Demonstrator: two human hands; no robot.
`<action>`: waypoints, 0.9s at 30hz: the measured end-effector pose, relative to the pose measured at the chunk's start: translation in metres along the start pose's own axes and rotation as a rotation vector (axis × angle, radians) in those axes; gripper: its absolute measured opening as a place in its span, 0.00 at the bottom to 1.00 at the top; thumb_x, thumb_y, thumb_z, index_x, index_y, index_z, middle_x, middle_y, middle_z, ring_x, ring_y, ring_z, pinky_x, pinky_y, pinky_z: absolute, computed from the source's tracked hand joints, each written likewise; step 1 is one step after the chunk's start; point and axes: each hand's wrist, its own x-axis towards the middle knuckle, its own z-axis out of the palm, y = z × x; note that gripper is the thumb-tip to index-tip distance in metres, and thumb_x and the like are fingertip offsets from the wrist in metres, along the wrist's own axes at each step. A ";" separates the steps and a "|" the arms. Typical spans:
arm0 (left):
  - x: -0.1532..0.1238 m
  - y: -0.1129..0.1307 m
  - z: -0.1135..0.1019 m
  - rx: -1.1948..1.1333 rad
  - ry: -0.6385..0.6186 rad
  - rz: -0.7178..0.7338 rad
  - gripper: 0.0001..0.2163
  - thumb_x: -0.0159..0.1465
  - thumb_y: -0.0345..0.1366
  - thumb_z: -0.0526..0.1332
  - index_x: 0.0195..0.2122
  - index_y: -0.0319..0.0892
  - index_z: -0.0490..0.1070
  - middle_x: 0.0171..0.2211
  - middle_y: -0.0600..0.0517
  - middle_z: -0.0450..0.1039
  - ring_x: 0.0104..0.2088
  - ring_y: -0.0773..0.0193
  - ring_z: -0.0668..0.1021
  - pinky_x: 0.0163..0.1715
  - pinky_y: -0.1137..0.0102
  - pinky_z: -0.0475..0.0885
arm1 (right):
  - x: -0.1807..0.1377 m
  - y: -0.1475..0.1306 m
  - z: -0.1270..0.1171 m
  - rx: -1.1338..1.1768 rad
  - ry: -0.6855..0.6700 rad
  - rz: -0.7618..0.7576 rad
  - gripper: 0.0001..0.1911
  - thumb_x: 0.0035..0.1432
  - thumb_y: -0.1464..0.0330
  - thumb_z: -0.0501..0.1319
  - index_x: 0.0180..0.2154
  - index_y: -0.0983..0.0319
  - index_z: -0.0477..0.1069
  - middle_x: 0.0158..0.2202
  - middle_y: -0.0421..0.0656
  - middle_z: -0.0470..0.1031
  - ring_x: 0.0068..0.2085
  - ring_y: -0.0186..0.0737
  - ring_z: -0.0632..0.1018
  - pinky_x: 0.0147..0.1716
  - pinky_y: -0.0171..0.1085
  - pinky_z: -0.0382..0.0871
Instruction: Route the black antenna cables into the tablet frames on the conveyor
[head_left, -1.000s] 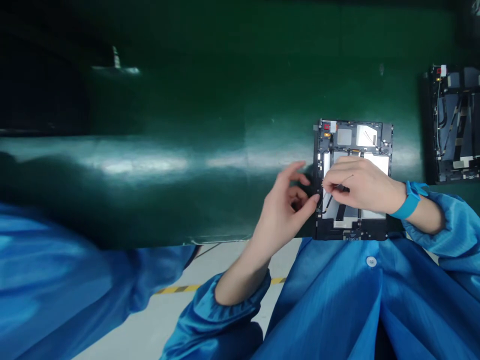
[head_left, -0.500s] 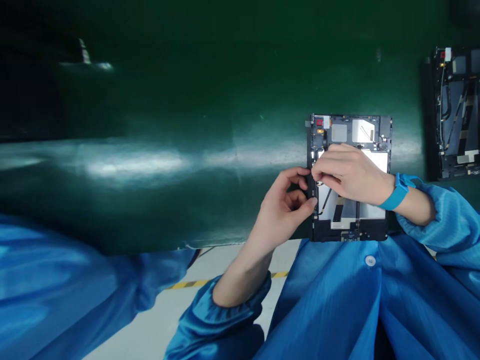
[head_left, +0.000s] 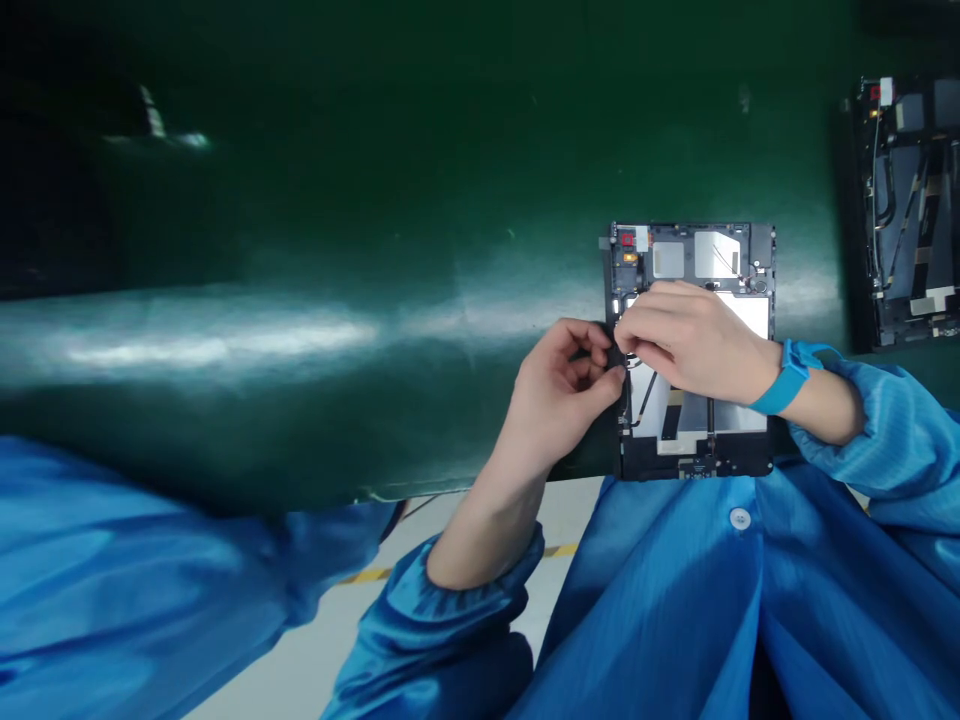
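Observation:
An opened tablet lies near the table's front edge, its black frame, pale metal panels and dark ribbon cables showing. At its left edge rests my left hand, fingers curled, with thumb and fingertips against the side. My right hand reaches over the tablet from the right and covers part of its middle. Its fingers are pinched together at the left inner edge, beside some thin wires. Whatever lies between those fingertips is hidden. A blue strap circles the right wrist.
A second opened tablet, apparently raised on something dark, stands at the far right, partly out of view. The green table shines with reflected light. Another person's blue sleeve occupies the lower left, above a floor with a yellow and black stripe.
The view has shifted slightly. My left thumb has slid up the tablet's edge, closer to the curled fingers. The right hand keeps its pinch at nearly the same spot.

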 end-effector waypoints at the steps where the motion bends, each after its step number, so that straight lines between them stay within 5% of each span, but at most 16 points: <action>1: 0.001 -0.001 -0.001 0.002 -0.004 0.014 0.12 0.52 0.31 0.68 0.35 0.43 0.67 0.29 0.58 0.64 0.28 0.71 0.69 0.27 0.76 0.67 | 0.000 0.000 0.000 0.002 -0.002 0.002 0.13 0.66 0.78 0.50 0.38 0.60 0.70 0.35 0.42 0.73 0.38 0.41 0.69 0.42 0.41 0.63; 27: 0.018 0.006 -0.005 0.162 -0.029 0.050 0.11 0.53 0.32 0.67 0.28 0.43 0.63 0.24 0.59 0.63 0.22 0.72 0.66 0.23 0.75 0.60 | 0.021 0.014 -0.012 -0.026 -0.027 0.151 0.11 0.62 0.78 0.54 0.36 0.61 0.72 0.35 0.42 0.74 0.39 0.42 0.68 0.42 0.40 0.57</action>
